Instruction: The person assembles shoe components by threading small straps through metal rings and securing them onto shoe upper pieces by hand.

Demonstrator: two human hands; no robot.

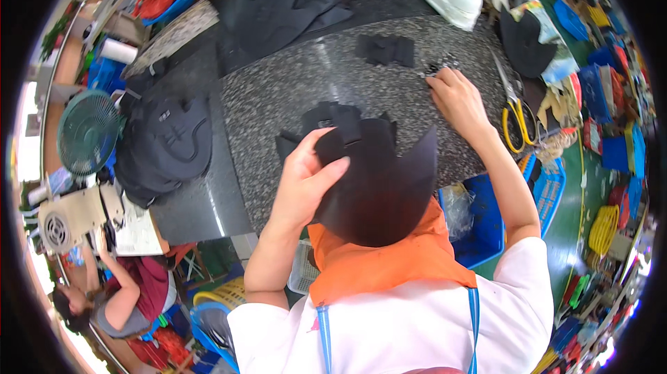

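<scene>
A black curved sheet piece (375, 193), cut with pointed tabs and looking like fabric or foam, is in front of my body over the orange apron (417, 252). My left hand (306, 176) grips its left side, thumb on top, where a small black strap piece (344, 124) lies across the upper edge. My right hand (458, 100) reaches to the far right of the speckled table (278, 89). Its fingertips are pinched together at a small pile of tiny dark and shiny bits (439, 67); whatever is between them is too small to make out. Small black pieces (385, 50) lie left of that pile.
Yellow-handled scissors (517, 120) lie at the table's right. Black cut pieces (278, 16) cover the far side, and black padded pieces (174, 134) are stacked at left. A blue bin (483, 225) stands below the right edge. Another person (125, 291) works at a sewing machine (76, 218).
</scene>
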